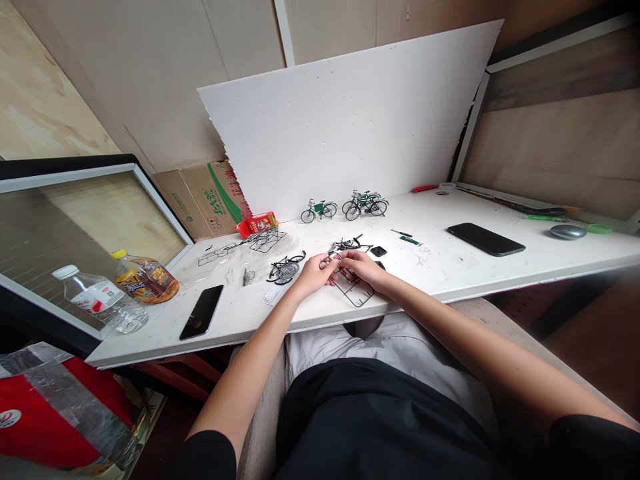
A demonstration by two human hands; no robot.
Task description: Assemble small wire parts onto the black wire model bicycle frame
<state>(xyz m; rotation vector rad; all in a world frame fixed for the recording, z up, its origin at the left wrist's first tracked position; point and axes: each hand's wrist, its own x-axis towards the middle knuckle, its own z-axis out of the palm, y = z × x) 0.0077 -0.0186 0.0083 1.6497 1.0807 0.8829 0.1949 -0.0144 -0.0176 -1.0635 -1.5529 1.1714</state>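
A black plastic parts frame [361,293] is pinched between both hands over the table's front edge. My left hand [319,273] has its fingers closed at the frame's upper left. My right hand [361,268] grips the upper side, its fingertips close to those of my left. Just behind the hands lie dark bicycle parts [345,245], partly covered by them. To the left rests a partly built black model bicycle [286,269] with spoked wheels. Against the white board stand a green model bicycle [319,211] and a black one [367,205], which overlaps another green one.
At left are a phone [201,312], a clear bottle [100,299], a yellow-capped drink bottle [146,276] and more parts frames [265,239] by a red packet [257,225]. Rightward lie a small screwdriver [401,233], another phone [485,239] and a grey mouse [568,231].
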